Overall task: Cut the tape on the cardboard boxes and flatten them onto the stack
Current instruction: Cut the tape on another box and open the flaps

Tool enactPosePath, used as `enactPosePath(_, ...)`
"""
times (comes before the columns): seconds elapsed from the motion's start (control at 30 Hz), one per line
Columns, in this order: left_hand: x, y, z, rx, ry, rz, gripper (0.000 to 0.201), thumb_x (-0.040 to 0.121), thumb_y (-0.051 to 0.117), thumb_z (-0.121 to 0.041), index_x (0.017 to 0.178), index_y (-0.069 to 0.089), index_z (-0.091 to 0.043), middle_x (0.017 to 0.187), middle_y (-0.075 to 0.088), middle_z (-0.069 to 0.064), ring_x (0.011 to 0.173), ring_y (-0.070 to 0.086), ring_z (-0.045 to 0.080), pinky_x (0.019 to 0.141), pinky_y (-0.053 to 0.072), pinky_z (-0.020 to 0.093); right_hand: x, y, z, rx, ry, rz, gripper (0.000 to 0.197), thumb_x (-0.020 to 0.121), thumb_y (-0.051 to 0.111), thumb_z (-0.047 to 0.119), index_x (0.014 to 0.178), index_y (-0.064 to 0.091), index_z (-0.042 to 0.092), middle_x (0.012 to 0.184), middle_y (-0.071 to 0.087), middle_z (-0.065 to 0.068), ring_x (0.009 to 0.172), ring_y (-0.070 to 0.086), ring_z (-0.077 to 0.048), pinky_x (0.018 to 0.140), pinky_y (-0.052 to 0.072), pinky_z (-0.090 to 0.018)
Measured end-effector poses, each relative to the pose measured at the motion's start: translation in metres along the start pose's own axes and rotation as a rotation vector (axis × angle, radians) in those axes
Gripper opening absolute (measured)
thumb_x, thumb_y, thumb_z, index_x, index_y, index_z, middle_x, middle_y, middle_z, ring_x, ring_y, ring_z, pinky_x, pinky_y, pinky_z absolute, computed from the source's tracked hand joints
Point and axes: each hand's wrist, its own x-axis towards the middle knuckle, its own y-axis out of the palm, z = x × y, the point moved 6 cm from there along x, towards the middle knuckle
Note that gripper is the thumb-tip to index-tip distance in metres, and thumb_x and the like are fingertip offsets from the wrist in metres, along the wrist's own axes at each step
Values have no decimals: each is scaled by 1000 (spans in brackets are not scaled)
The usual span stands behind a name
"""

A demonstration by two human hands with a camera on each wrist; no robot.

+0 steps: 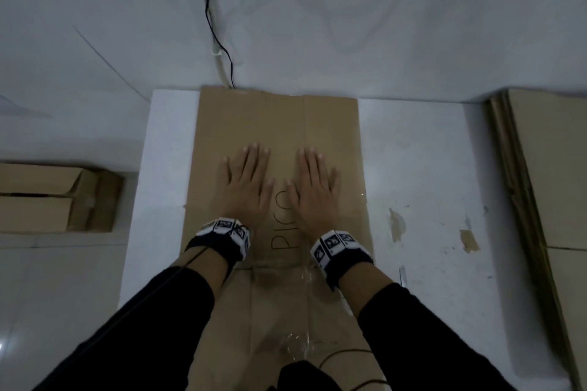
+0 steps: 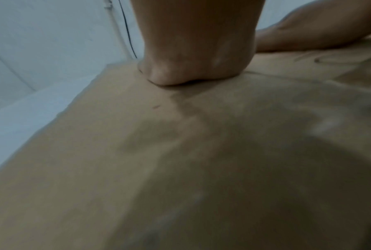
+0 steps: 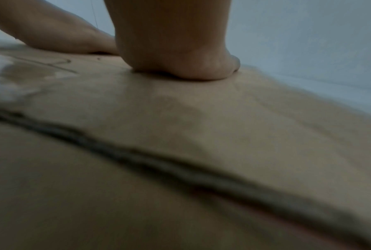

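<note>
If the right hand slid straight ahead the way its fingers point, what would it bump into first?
Nothing at first: the right hand lies flat on the flattened cardboard box, which runs bare ahead of its fingertips. Past the box's far edge it would probably meet the white wall.

The light is dim, cool and flat, with only soft shadows. Both wrist views are blurred, darkest toward their lower edges. The head view bends straight lines at its edges.

flattened box (image 1: 279, 133): matt brown cardboard, creased
tape (image 1: 298, 349): clear glossy plastic, wrinkled
table (image 1: 419, 168): smooth white top, chipped in brown patches
sleeves (image 1: 444, 336): matt black cloth
</note>
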Motion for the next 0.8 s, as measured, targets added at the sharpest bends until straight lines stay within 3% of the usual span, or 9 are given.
enactPosePath(0.1, -1, 1, -2, 11, 16, -36, 61, 100, 26, -43, 154, 15, -18, 161, 12, 4, 149, 9, 20, 118, 8, 51, 0, 0, 0, 13, -11, -27, 65, 102, 18, 49, 158, 6, 19, 166, 1, 1, 152, -4, -14, 122, -2, -49)
enactPosePath(0.17, 3, -5, -3, -22, 20, -75, 58, 98, 34, -40, 150, 30, -14, 156, 28, 10, 144, 25, 27, 116, 13, 52, 0, -4, 1, 34, -12, -74, 65, 101, 23, 51, 157, 18, 18, 164, 16, -1, 151, 10, -17, 121, 8, -53)
enactPosePath(0.27, 33, -14, -1, -11, 93, -129, 46, 95, 39, -39, 121, 57, -7, 119, 57, 19, 106, 55, 40, 104, 31, 51, 27, -18, 0, -2, -6, -122, 76, 92, 35, 68, 147, 40, 16, 147, 42, -6, 130, 41, -28, 107, 29, -56)
enactPosePath(0.3, 46, -15, 3, -7, 98, -114, 47, 94, 38, -42, 117, 59, -6, 112, 58, 19, 100, 56, 40, 100, 33, 50, 44, -20, -5, -7, 6, -63, 87, 84, 38, 78, 148, 36, 18, 148, 38, -8, 131, 38, -30, 110, 26, -58)
enactPosePath(0.37, 69, -15, 14, -16, 60, -12, 64, 91, 31, -56, 132, 53, -11, 129, 51, 21, 118, 48, 42, 107, 26, 53, 77, -20, -18, 25, 40, 131, 118, 63, 46, 93, 155, 12, 28, 161, 10, -6, 147, 8, -29, 117, 1, -59)
enactPosePath(0.43, 84, -9, 26, 33, 14, 82, 83, 84, 22, -71, 151, 27, -22, 155, 24, 18, 142, 21, 40, 114, 8, 58, 101, -23, -28, 15, 53, 272, 144, 41, 56, 97, 154, -10, 35, 163, -15, -2, 149, -17, -26, 115, -12, -61)
enactPosePath(0.5, 91, -5, 33, 64, -14, 137, 92, 79, 15, -81, 154, 2, -30, 161, -3, 13, 147, -2, 36, 114, -4, 61, 113, -24, -29, 15, 59, 344, 155, 33, 62, 95, 152, -19, 38, 161, -26, -3, 147, -26, -27, 111, -15, -65)
enactPosePath(0.7, 96, -7, 35, 26, -58, 250, 90, 80, 25, -81, 151, -7, -36, 160, -17, 9, 147, -15, 31, 114, -9, 59, 112, -32, -24, 36, 95, 442, 148, 46, 72, 84, 152, -20, 39, 159, -32, -3, 145, -31, -28, 108, -18, -66)
enactPosePath(0.8, 82, -15, 35, -80, -53, 190, 81, 85, 15, -72, 154, 8, -30, 161, -4, 11, 148, -5, 34, 117, -3, 55, 103, -41, -27, 80, 86, 369, 112, 73, 61, 76, 155, -5, 39, 163, -18, -2, 150, -18, -26, 115, -9, -64)
